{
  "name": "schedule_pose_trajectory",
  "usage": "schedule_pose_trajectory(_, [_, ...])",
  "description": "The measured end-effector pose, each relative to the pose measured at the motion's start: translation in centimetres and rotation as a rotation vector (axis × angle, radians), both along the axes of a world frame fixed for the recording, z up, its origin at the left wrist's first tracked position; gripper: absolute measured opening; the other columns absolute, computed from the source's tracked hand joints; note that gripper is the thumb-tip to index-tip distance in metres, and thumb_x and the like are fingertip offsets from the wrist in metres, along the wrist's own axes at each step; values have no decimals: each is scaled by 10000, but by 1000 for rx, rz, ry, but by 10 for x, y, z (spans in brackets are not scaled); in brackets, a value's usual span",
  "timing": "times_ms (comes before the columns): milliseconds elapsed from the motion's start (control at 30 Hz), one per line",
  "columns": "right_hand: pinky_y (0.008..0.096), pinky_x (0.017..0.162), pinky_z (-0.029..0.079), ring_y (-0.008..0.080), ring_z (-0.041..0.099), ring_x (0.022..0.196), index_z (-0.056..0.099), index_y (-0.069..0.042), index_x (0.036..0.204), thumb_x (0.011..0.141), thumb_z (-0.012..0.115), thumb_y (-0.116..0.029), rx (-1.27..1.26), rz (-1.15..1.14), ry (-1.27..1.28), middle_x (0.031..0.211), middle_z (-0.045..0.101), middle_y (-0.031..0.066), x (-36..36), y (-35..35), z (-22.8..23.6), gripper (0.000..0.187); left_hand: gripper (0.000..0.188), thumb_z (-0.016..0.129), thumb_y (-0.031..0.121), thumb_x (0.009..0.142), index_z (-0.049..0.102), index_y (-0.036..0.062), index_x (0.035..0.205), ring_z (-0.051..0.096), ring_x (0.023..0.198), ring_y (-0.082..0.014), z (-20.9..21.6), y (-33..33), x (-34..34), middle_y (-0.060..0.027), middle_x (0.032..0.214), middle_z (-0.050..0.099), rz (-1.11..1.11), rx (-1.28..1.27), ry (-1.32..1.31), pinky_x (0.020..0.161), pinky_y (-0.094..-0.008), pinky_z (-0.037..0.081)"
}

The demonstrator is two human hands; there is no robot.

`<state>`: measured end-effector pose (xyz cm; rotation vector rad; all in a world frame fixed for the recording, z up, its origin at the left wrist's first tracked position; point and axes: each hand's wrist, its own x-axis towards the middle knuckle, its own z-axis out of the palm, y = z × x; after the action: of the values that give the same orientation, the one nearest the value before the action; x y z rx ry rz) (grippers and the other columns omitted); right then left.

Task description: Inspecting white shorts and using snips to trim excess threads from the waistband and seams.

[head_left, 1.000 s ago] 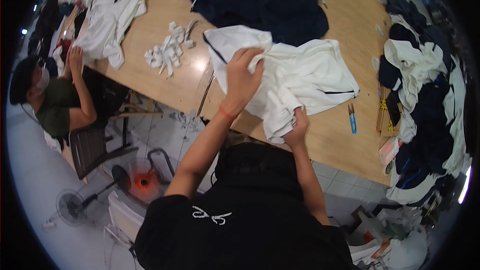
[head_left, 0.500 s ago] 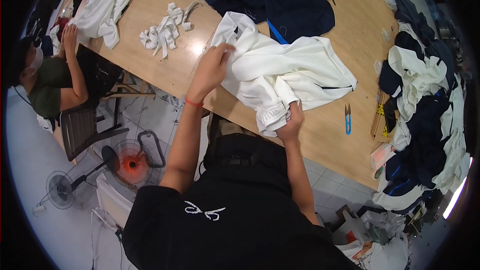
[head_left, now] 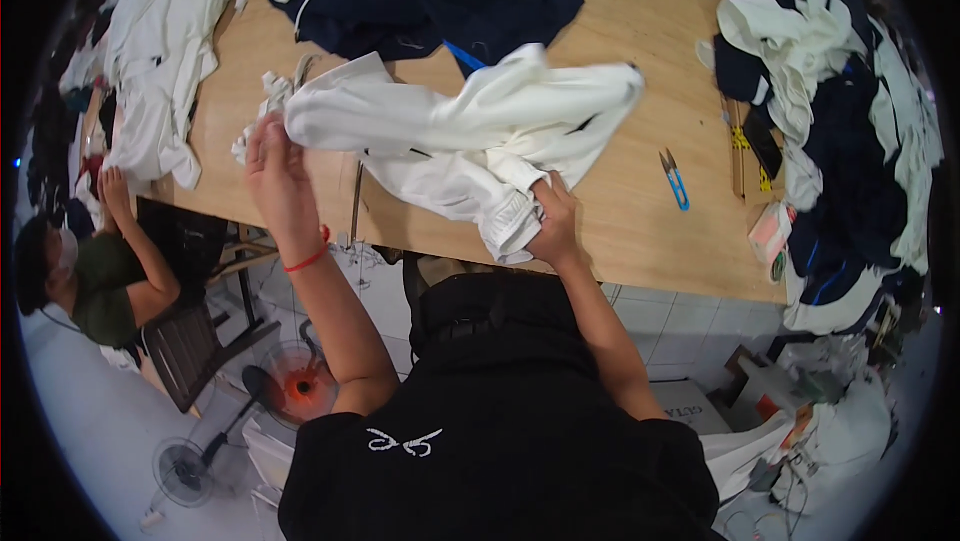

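A white garment (head_left: 430, 121) with a gathered elastic band (head_left: 512, 226) and small dark slits stretches over the table's near side. Its upper part is bunched, and the far right end looks smeared by motion. My right hand (head_left: 556, 226) is closed on the cloth beside the gathered band, some fingers tucked into the folds. At the garment's left end, my left hand (head_left: 280, 176) has its fingers bent against the edge of the cloth, seemingly pinching it. Blue-handled thread snips (head_left: 675, 181) lie on the table right of the garment.
The wooden table (head_left: 640, 251) carries navy garments (head_left: 430, 1) at the back and white cloth strips (head_left: 275, 91) at left. White garments (head_left: 160, 71) hang over its left side, where another person (head_left: 110, 281) sits. Clothes are heaped (head_left: 850, 181) at right. A fan (head_left: 185, 471) stands on the floor.
My left hand has swung left, and the garment's left end has stretched out with it. My right hand stays on the gathered part. The whole view has shifted.
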<state>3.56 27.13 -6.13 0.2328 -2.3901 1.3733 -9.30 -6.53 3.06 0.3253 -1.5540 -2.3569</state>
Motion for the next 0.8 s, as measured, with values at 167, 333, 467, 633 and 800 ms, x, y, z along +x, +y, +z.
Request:
schedule_pose_trajectory(167, [456, 831, 567, 431, 696, 968, 735, 23, 1239, 782, 857, -149, -29, -34, 3, 1089, 735, 227, 4, 3, -6, 504, 223, 650, 40, 1062, 691, 3, 1277, 662, 1193, -176, 44, 89, -18, -100, 1274, 718, 107, -431, 26, 1015, -357, 538])
schedule_pose_trajectory(333, [480, 882, 562, 471, 676, 1016, 737, 9, 1181, 773, 829, -137, -42, -55, -73, 1126, 718, 253, 9, 6, 0, 444, 312, 725, -4, 931, 714, 28, 1241, 689, 1133, -362, -18, 195, -65, -169, 1244, 724, -257, -1081, 481, 967, -407, 535])
schedule_pose_trajectory(467, [485, 900, 560, 484, 670, 1037, 733, 4, 1174, 784, 810, -146, -79, -38, -107, 1123, 713, 265, 9, -11, -9, 425, 86, 700, 60, 989, 746, 13, 1043, 722, 819, -377, -102, 177, -73, -151, 938, 767, -253, -1127, 245, 766, -414, 563])
schedule_pose_trajectory(633, [488, 929, 555, 485, 668, 1033, 724, -4, 1195, 787, 814, -157, -53, -59, -47, 1086, 713, 267, 5, 4, 0, 445, 172, 626, 153, 1110, 735, 19, 1112, 640, 910, -88, -40, 150, -21, 16, 981, 715, -495, -394, -55, 803, -285, 529])
schedule_pose_trajectory(800, [537, 988, 550, 468, 695, 966, 737, 16, 1214, 808, 820, -292, 38, -71, -16, 1027, 729, 242, 22, 14, -49, 517, 352, 584, 201, 1119, 580, 35, 1430, 647, 1190, -192, -52, 26, 13, -73, 1286, 662, -269, -319, -28, 1029, -361, 551])
